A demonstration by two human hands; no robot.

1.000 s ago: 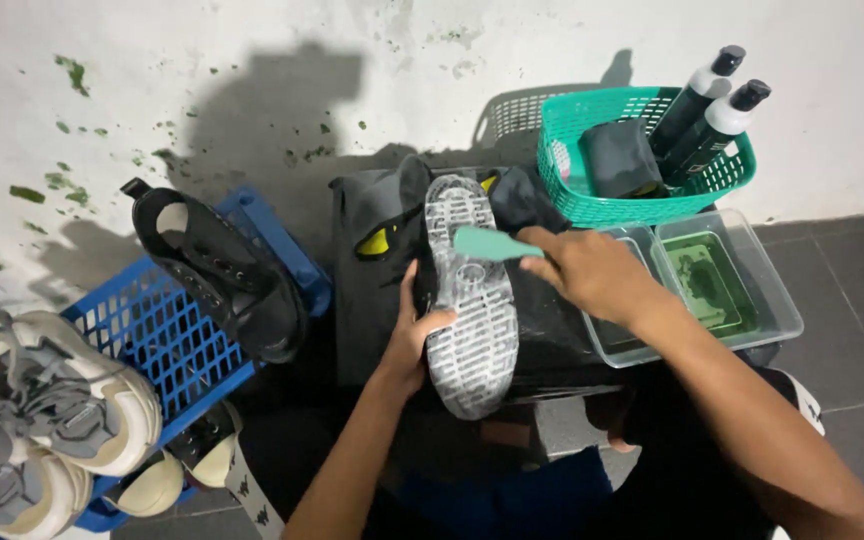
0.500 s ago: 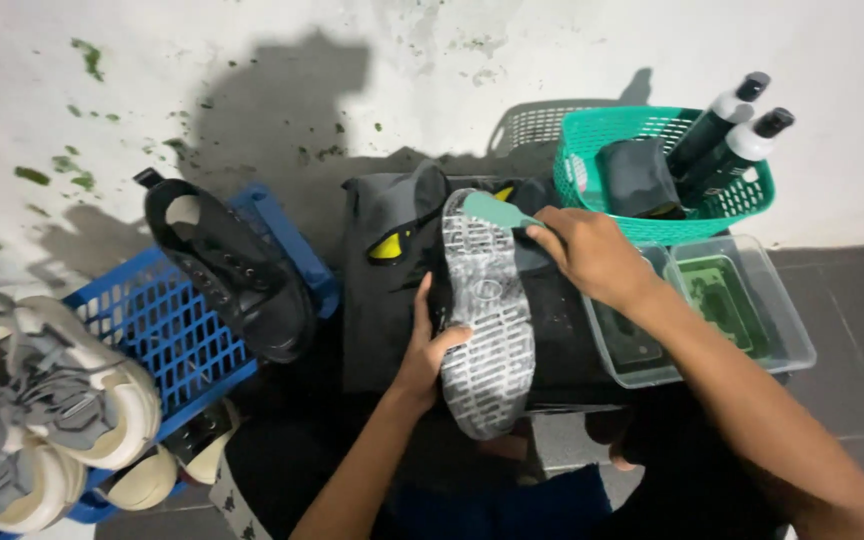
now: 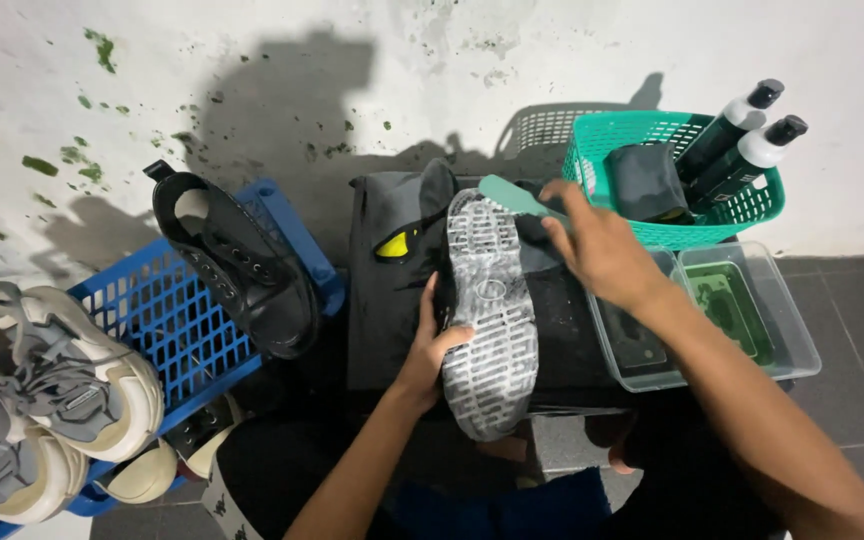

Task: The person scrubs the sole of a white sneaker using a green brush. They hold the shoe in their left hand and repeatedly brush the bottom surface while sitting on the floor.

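A shoe [image 3: 490, 318] lies sole up on a dark cloth-covered surface [image 3: 392, 290], its grey patterned sole facing me. My left hand [image 3: 434, 345] grips the shoe's left side at mid-length. My right hand [image 3: 602, 250] holds a teal-handled brush [image 3: 517, 197] against the far end of the sole, near the toe. The brush's bristles are hidden under the handle.
A blue crate [image 3: 182, 320] on the left holds a black shoe [image 3: 242, 270] and pale grey sneakers [image 3: 42, 400]. At the right stand a teal basket [image 3: 742, 215] with two dark bottles [image 3: 742, 140] and a dark cloth [image 3: 647, 182], and clear tubs [image 3: 787, 325] with green liquid.
My right hand and the brush have moved up the sole toward its far end. The left hand keeps its hold on the shoe.
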